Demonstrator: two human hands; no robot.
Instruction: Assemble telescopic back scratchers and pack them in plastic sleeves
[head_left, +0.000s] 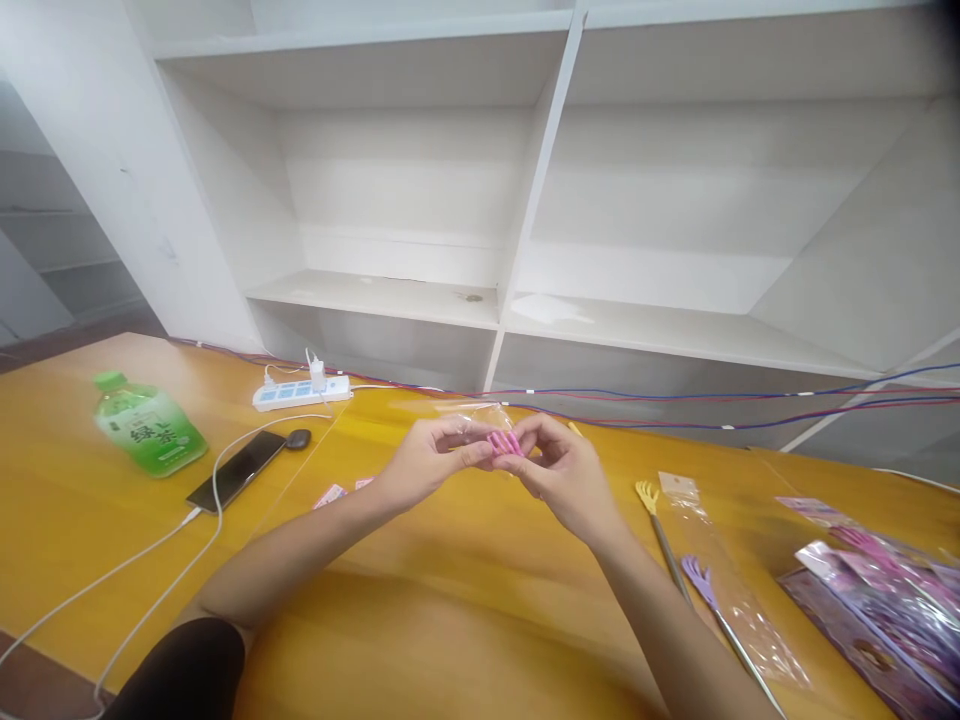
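Near the middle of the head view, above the wooden table, a small pink hand-shaped piece (505, 443) is held between both hands. My left hand (435, 455) pinches its left side, with clear plastic film (480, 415) around the fingers. My right hand (559, 465) closes on its right side with thumb and fingertips. Whatever is attached behind the pink piece is hidden by the hands. Right of my right forearm lie a yellow hand-shaped scratcher (649, 497) and a purple one (699, 578), both with metal rods, beside a clear plastic sleeve (739, 580).
A box of wrapped scratchers (862, 625) sits at the right. On the left are a green bottle (154, 430), a phone (238, 472) with a white cable, a black mouse-like object (298, 439) and a power strip (300, 392). White shelves (405, 298) stand behind the table (420, 620).
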